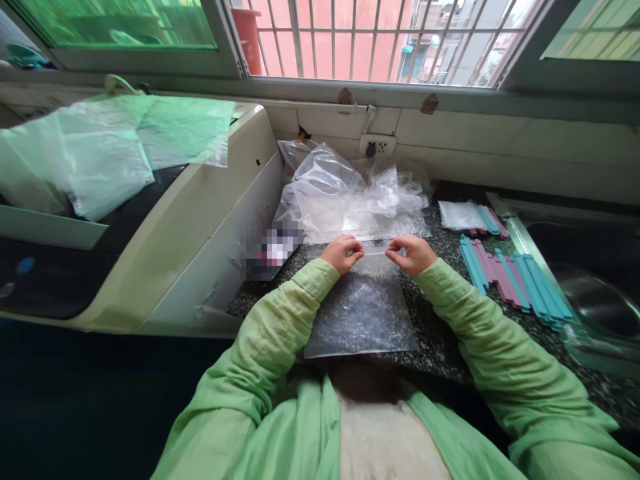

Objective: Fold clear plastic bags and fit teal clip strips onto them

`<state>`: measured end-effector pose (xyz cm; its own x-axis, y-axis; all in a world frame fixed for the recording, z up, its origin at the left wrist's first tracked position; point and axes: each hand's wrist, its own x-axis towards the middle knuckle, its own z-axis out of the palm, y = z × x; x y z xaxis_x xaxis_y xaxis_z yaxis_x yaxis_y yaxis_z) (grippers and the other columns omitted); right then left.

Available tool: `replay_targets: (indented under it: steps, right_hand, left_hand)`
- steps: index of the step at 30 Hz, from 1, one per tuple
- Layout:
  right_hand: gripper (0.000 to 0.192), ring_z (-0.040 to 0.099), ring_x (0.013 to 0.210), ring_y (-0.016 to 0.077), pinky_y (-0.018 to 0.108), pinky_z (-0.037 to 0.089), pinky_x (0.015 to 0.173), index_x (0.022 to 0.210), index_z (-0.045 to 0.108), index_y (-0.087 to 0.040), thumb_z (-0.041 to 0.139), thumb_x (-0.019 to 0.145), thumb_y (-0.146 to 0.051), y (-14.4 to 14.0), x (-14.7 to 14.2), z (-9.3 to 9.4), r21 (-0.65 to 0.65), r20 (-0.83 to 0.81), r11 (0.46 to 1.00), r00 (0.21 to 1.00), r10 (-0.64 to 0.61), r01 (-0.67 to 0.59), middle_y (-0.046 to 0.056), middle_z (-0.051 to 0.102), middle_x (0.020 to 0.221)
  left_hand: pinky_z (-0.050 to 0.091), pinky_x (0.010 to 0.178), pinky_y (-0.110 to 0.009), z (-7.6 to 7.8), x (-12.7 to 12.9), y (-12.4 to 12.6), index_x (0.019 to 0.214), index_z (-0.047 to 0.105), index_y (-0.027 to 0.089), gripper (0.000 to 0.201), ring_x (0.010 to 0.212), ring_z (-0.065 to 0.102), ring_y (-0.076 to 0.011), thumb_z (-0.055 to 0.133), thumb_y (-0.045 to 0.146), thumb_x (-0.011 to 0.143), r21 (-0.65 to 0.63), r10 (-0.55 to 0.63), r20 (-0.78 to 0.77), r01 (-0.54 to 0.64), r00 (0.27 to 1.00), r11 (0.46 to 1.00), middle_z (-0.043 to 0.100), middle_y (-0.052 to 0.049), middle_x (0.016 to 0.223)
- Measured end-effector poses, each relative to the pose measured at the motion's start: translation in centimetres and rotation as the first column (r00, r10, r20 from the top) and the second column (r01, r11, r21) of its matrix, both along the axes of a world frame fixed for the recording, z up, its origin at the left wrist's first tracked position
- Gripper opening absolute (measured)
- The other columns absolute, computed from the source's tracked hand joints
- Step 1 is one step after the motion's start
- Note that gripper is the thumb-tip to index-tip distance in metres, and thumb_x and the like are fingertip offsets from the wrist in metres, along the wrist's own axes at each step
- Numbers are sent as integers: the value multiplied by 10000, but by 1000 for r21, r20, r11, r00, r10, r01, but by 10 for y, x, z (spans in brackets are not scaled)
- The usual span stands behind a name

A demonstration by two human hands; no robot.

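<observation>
Clear plastic lies flat before you: a zip bag (361, 310) spread on the speckled dark counter (440, 347), its long axis running from your chest toward the window, with the sealing strip at the far end lying crosswise, left to right. Your left hand (343, 253) pinches the left part of that strip, fingers curled tight with thumb against forefinger. Your right hand (413, 253) does the same on the right part, also closed on the strip. A short stretch of the strip shows between your two hands. The rest of the bag extends back from your grip toward you, its near edge reaching the counter's front edge just ahead of your body.

Just beyond your hands sits a crumpled heap of clear bags (345, 193), against the tiled wall below a wall socket (377, 145). To your right, near your right hand but apart from it, a row of teal and mauve sticks (515, 280) lies on the counter, with a smaller bagged bundle (470, 217) behind it. A metal sink (595, 293) lies further right. On your left stands a cream-coloured appliance (200, 207) with thin plastic sheets (100, 153) draped on top.
</observation>
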<state>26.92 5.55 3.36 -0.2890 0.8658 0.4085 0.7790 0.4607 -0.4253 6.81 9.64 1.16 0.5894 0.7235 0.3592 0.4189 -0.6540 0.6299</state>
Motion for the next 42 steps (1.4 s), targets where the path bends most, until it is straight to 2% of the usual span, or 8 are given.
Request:
replay_targets:
  steps: [6,16,22,24,27,42]
  right_hand:
    - [108,540,604,155,269,417,602,597,572,-189,523,685,-228,-1,-2,0,36,76,999,997,12,-15,34,610,593]
    - [99,529,602,153,275,416,610,600,562,-194,525,688,-220,-2,-4,-2,65,65,998,998,16,-20,27,602,590]
    - [114,527,595,152,276,418,610,600,552,-193,510,701,-224,-4,-8,0,88,34,995,998,46,-49,26,595,581]
    - [117,528,595,152,277,418,611,602,553,-190,511,704,-228,-5,-10,0,94,34,993,997,65,-68,28,597,583]
    - [118,529,602,151,275,418,613,606,555,-192,514,709,-232,-6,-12,1,94,33,993,997,68,-70,28,600,591]
    - [110,547,608,149,276,430,613,630,582,-195,541,711,-256,-4,-9,0,68,-17,997,999,42,-41,24,620,612]
  left_hand:
    - [420,747,-302,1,-1,0,646,583,147,70,726,506,-145,558,153,711,-10,6,-30,-6,1000,1000,572,-31,694]
    - [418,734,-292,-2,1,2,651,548,154,48,707,483,-138,529,130,689,-34,-30,-56,28,998,999,549,-16,692]
    - [421,696,-272,-2,1,-1,794,583,151,122,680,480,-128,538,143,681,-69,-14,0,14,1000,998,536,2,675]
    - [419,717,-279,0,1,-2,745,592,147,68,694,491,-131,559,190,703,-36,-39,26,40,999,999,544,-9,680]
    - [418,738,-287,1,1,-3,642,585,146,101,713,499,-136,564,202,723,-1,-66,31,66,997,998,557,-27,687]
    - [423,733,-291,2,0,-2,643,599,152,101,712,499,-140,560,185,731,6,-37,10,37,999,999,560,-28,685]
